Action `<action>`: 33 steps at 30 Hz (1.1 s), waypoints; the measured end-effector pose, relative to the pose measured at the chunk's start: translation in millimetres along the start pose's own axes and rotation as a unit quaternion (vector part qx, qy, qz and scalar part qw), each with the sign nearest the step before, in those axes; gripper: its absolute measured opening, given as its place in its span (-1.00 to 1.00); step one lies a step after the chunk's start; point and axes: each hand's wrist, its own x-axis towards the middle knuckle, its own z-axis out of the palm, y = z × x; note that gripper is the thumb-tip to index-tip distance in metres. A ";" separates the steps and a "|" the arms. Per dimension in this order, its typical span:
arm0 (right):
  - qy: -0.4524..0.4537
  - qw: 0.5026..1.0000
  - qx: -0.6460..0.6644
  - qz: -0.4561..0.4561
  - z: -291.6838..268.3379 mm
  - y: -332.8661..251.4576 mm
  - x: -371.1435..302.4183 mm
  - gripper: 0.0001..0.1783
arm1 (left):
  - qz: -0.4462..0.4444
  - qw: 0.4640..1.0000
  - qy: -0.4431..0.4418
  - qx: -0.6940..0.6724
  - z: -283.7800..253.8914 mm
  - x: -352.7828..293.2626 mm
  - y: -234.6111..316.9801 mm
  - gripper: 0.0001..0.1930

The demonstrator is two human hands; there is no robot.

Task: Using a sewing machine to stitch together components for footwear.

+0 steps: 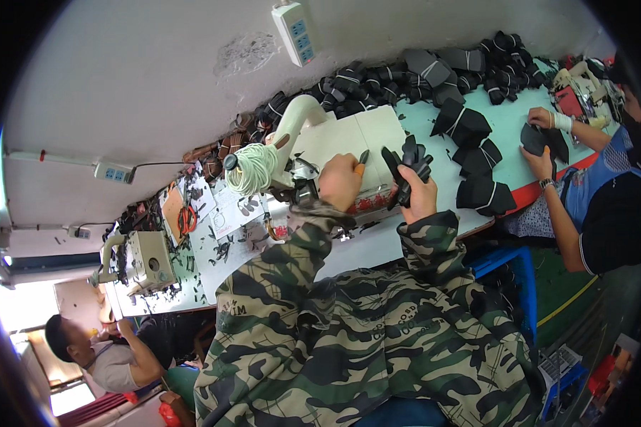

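My left hand (340,181) is closed over the cream bed of the machine (352,139), its back toward me. A small dark, pointed strip (364,156) sticks out by its yellow-covered fingertip, apparently pinched there. To its right, my right hand (421,193) grips a fanned bunch of black strips (410,165) just past the machine's right end. The strips look flat and flexible; their material is unclear. A coil of pale green cord (251,169) hangs at the head of the machine's curved arm, left of my left hand.
Tied black bundles (463,122) line the wall and the table's right side. Orange-handled scissors (187,220) lie among scraps and paper at left. Another machine (150,263) stands farther left. At right a co-worker (605,192) handles dark pieces; another person (114,356) sits lower left.
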 end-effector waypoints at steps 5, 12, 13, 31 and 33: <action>-0.053 0.999 -0.003 0.000 20.2 12.6 -7.4 -0.76 | -0.140 0.917 -0.034 -0.372 -21.7 -24.4 28.3 -0.85; -0.093 0.989 -0.016 0.112 19.9 24.6 -8.7 -0.82 | -0.133 0.900 -0.028 -0.414 -44.2 -45.2 20.5 -0.79; -0.086 0.990 0.007 0.116 19.5 22.7 -12.5 -0.83 | -0.205 0.864 -0.036 -0.458 -44.1 -47.8 17.3 -0.75; -0.081 0.995 -0.006 0.053 31.7 19.4 -22.1 -0.77 | -0.159 0.896 -0.005 -0.415 -30.9 -31.1 9.1 -0.83; -0.081 0.994 0.008 0.073 33.6 26.0 -24.6 -0.77 | -0.173 0.896 0.005 -0.408 -28.7 -34.1 5.7 -0.87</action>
